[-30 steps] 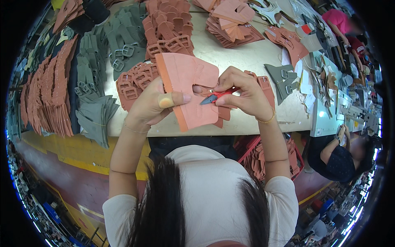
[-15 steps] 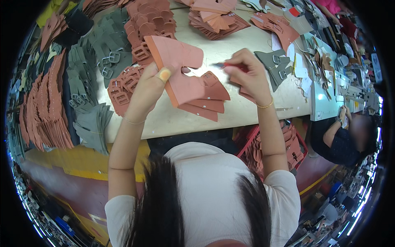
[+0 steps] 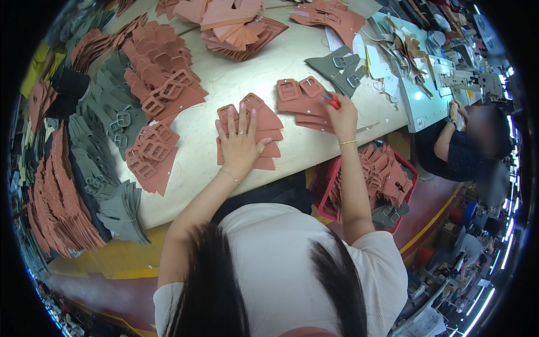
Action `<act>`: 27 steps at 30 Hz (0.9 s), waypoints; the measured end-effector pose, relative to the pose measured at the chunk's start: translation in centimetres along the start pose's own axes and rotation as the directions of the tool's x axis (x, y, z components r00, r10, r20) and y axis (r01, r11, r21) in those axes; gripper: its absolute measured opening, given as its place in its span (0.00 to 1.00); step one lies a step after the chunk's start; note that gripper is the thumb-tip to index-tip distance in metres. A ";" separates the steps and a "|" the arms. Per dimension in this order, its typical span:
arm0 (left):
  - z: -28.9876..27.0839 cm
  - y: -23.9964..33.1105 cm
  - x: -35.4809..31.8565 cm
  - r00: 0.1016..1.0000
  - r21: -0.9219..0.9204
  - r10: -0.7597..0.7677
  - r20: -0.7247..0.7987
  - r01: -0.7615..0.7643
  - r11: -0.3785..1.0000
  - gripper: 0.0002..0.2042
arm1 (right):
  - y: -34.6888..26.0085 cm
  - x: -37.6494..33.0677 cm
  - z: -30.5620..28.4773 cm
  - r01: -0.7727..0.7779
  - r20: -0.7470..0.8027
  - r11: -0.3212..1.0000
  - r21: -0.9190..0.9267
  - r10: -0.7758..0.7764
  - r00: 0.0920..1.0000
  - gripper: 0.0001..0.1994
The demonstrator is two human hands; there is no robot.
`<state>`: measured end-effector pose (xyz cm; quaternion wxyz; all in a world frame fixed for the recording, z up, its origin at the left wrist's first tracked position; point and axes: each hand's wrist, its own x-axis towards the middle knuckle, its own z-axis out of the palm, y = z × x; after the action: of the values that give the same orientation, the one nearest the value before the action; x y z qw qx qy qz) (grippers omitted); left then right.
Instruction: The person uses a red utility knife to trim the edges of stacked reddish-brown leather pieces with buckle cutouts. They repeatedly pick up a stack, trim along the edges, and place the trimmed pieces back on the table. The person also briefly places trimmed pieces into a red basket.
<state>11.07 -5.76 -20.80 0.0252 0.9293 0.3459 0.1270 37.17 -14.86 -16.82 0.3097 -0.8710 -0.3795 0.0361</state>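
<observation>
My left hand (image 3: 240, 145) lies flat with fingers spread on a small stack of reddish-brown leather pieces (image 3: 269, 121), their covered buckles showing at the top. My right hand (image 3: 342, 119) is closed around small red-handled snips (image 3: 333, 101); their dark tip points up and left. It is over the right edge of another stack of reddish-brown buckled pieces (image 3: 303, 105). Beyond the right hand are grey-green leather pieces (image 3: 336, 70) with metal buckles.
Piles of reddish-brown buckled straps (image 3: 163, 78) and grey-green straps (image 3: 90, 151) cover the table's left side. More leather panels (image 3: 241, 33) lie at the back. A red crate (image 3: 412, 188) of pieces stands below the front edge. At right, a person (image 3: 449, 135) sits by a sewing machine (image 3: 471, 81).
The raised reddish-brown panel with the orange edge has left my left hand, which now rests flat on the stack. My right hand stays closed on the snips. The view has shifted.
</observation>
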 end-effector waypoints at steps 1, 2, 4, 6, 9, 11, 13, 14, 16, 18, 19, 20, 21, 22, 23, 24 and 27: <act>0.2 -0.1 0.0 1.000 -0.020 0.005 0.025 -0.005 1.000 0.43 | 0.0 -0.2 0.4 0.026 0.000 0.997 -0.075 -0.026 1.000 0.18; 0.3 -0.2 0.0 0.999 -0.027 0.004 0.039 -0.003 1.000 0.42 | -0.1 -0.4 0.8 0.036 0.003 0.988 -0.149 -0.036 0.999 0.19; 0.2 -0.4 0.1 0.999 -0.052 0.010 0.054 -0.007 0.999 0.42 | -0.6 -0.8 1.4 0.047 -0.016 0.972 -0.232 -0.053 0.998 0.19; -0.3 -0.4 0.3 0.998 -0.096 0.012 0.063 -0.006 0.995 0.42 | -1.2 -1.0 1.5 0.058 -0.061 0.964 -0.259 -0.076 0.995 0.18; -1.9 -0.1 -0.1 0.997 -0.165 0.002 0.071 0.010 0.986 0.40 | -2.3 -0.9 0.5 0.110 -0.077 0.932 -0.345 -0.145 0.986 0.13; -3.5 0.5 -1.0 0.999 -0.328 0.045 -0.010 -0.045 0.944 0.41 | -3.6 -0.5 -0.6 0.199 -0.103 0.963 -0.181 -0.220 0.970 0.11; -5.0 1.3 -2.0 1.000 -0.582 0.009 0.006 -0.004 0.813 0.39 | -5.5 -0.4 -1.8 0.237 -0.079 0.971 0.033 -0.234 0.969 0.09; -5.7 1.6 -2.4 0.998 -0.733 -0.033 0.059 0.066 0.677 0.38 | -6.7 -0.6 -2.4 0.223 -0.035 0.961 0.163 -0.220 0.975 0.08; -6.5 1.8 -2.1 0.955 -0.943 -0.074 0.286 0.294 0.158 0.35 | -9.4 -0.9 -3.3 0.123 0.103 0.913 0.390 -0.176 0.979 0.06; -7.0 1.6 -1.1 0.835 -0.675 0.083 0.544 0.494 -0.548 0.33 | -12.0 -1.4 -3.6 -0.013 0.277 0.816 0.578 -0.180 0.944 0.07; -7.5 1.3 -0.7 0.876 -0.611 0.118 0.468 0.417 -0.673 0.32 | -13.3 -1.8 -3.3 -0.062 0.288 0.769 0.636 -0.162 0.944 0.08; -8.0 0.9 -0.4 0.914 -0.527 0.136 0.383 0.336 -0.781 0.31 | -14.5 -2.3 -2.9 -0.065 0.275 0.696 0.715 -0.194 0.942 0.09; -8.7 0.6 0.0 0.929 -0.452 0.133 0.345 0.289 -0.844 0.30 | -15.4 -2.8 -2.6 -0.080 0.266 0.616 0.784 -0.216 0.940 0.11; -9.6 0.1 0.4 0.983 -0.447 0.057 0.174 0.131 -0.885 0.27 | -16.0 -3.4 -2.5 -0.138 0.347 0.591 0.795 -0.256 0.902 0.13; -10.5 -0.3 0.6 0.962 -0.547 -0.058 0.269 0.103 -0.831 0.26 | -16.5 -3.9 -2.2 -0.127 0.368 0.626 0.769 -0.272 0.889 0.13; -11.5 -0.8 0.8 0.931 -0.652 -0.173 0.322 0.085 -0.753 0.25 | -16.9 -4.3 -1.9 -0.115 0.391 0.661 0.741 -0.286 0.875 0.14; -14.3 -2.2 0.9 0.860 -0.769 -0.357 0.365 0.061 -0.637 0.21 | -17.6 -4.9 -1.3 -0.005 0.303 0.676 0.737 -0.324 0.896 0.18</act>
<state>6.71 -4.10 -7.09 0.8207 0.2687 0.2691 0.4264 22.83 -9.75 -6.69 0.5412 -0.6132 -0.4671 0.3359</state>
